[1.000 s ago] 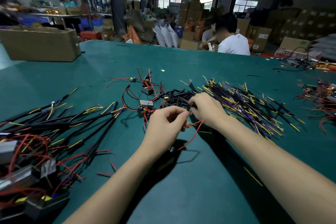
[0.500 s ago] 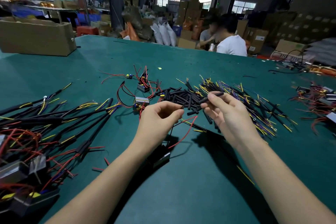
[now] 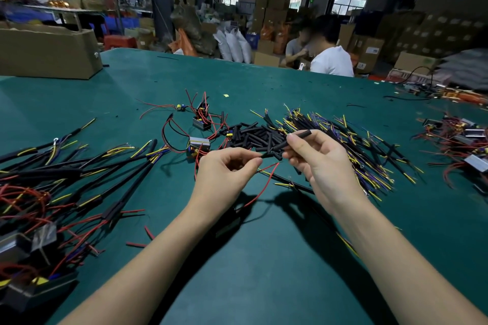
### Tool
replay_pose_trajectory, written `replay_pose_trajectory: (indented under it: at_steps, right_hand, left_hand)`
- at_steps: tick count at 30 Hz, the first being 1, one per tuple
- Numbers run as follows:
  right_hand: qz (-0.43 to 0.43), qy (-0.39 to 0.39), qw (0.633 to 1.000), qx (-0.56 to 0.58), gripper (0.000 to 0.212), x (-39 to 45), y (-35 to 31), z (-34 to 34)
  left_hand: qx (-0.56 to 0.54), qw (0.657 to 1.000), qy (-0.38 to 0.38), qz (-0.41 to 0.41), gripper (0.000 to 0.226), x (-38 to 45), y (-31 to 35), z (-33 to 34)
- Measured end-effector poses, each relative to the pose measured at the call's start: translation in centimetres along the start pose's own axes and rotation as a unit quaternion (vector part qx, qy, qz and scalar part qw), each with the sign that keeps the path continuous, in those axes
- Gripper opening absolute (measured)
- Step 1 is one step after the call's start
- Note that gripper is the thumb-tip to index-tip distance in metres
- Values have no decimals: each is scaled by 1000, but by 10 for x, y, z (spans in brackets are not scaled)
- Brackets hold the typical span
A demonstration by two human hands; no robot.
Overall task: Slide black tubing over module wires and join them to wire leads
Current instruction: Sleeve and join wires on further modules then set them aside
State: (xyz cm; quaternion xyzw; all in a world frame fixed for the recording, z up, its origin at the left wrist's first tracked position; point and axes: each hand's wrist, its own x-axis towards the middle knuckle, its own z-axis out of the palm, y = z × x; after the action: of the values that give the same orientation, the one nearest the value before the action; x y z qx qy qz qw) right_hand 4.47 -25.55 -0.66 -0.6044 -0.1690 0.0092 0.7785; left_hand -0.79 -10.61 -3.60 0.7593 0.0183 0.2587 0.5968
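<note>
Finished assemblies [image 3: 79,182]: far to the left of your left hand lies a heap of black-sleeved leads already joined to modules; you judge a good batch done.
Cardboard box [image 3: 47,54]: far beyond and left of your left hand, on the green table [image 3: 264,272]; its contents are hidden from you.
Loose modules [image 3: 198,143]: two small modules with red wires sit just beyond your left hand, not yet sleeved.
Left hand [image 3: 224,174]: your thumb and forefinger pinch the end of a module wire [image 3: 264,185], red, which trails down and under your wrist; the module it belongs to is hidden.
Black tubing [image 3: 286,144]: one short piece, between your two hands, its near end at your left fingertips; whether the wire has entered it you cannot tell.
Right hand [image 3: 322,163]: your fingers pinch that tubing piece at its middle and far end.
Tubing stock [image 3: 253,134]: a loose pile just beyond both hands, no tray.
Wire leads [image 3: 343,145]: black, yellow-tipped, a large heap beyond and right of your right hand; many remain.
Further modules [image 3: 464,145]: far right of your right hand, loose.
</note>
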Motion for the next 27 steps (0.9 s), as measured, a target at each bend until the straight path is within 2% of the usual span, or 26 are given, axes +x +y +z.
replay_pose_trajectory:
  at_steps: [9,18,24,27]
  right_hand:
    - [-62,8,996,-56,8,5,-1,-3]
    - [-86,7,993,-85,6,-1,1,1]
    - [-69,-36,990,-118,4,-3,5,2]
    - [-51,-48,988,-134,6,-3,7,3]
  left_hand:
    - [9,1000,6,1,5,1,-3,1]
    - [17,1000,0,17,5,0,-2,0]
    - [19,1000,3,25,5,0,-1,0]
    - [24,999,-16,28,14,1,-1,0]
